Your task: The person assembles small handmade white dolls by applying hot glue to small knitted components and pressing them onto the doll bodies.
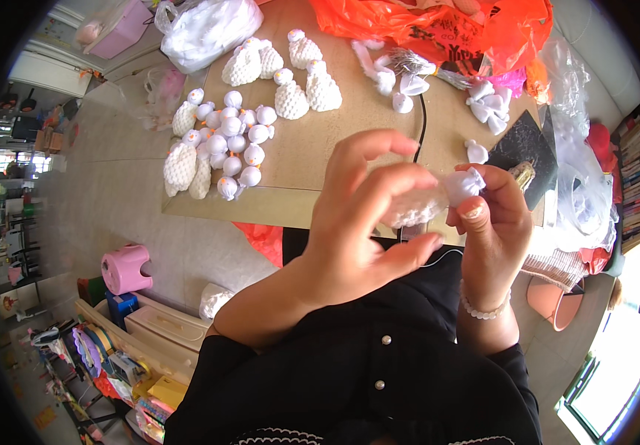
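Nearest us, our right hand pinches a small white ball in thumb and fingers, a grip that seems to suit so slight a thing. Our left hand is spread wide and curved; blur keeps us from telling whether it touches the white knitted piece. Both pieces lie between our hands, the ball at the right fingertips. Beyond, on the table, we see white balls bunched together, perhaps for easy reach, then knitted figures, and farthest, an orange-red bag.
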Tool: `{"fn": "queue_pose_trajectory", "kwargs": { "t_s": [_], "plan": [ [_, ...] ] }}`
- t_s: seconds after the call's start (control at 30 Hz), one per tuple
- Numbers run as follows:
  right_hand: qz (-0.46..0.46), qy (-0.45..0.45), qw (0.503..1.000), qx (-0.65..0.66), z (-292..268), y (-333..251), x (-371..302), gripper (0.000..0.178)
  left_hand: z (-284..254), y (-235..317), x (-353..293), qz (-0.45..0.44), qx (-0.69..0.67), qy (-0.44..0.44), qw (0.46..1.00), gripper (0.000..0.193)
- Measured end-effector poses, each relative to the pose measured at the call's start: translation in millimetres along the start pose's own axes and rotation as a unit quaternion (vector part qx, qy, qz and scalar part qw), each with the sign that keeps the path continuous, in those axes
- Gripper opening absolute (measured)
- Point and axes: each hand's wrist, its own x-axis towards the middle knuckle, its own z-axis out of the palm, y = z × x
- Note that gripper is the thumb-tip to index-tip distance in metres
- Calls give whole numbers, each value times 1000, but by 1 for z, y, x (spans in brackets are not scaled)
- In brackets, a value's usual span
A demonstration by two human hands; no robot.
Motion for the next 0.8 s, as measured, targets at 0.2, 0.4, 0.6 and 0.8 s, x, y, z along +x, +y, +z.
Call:
{"fn": "queue_pose_trajectory", "kwargs": {
  "t_s": [0.2,0.4,0.6,0.8],
  "plan": [
    [-46,-59,994,-78,-6,5,6,36,9,5,-14,-218,-187,57,956,21],
    [-78,-48,987,-129,0,7,7,31,7,7,-12,-305,-318,49,896,17],
    [-108,-44,979,-168,2,8,10,32,4,-4,-12,-400,-512,49,758,12],
    [-103,-42,974,-196,2,8,8,28,-1,-15,-9,-466,-603,7,647,10]
  ]
}}
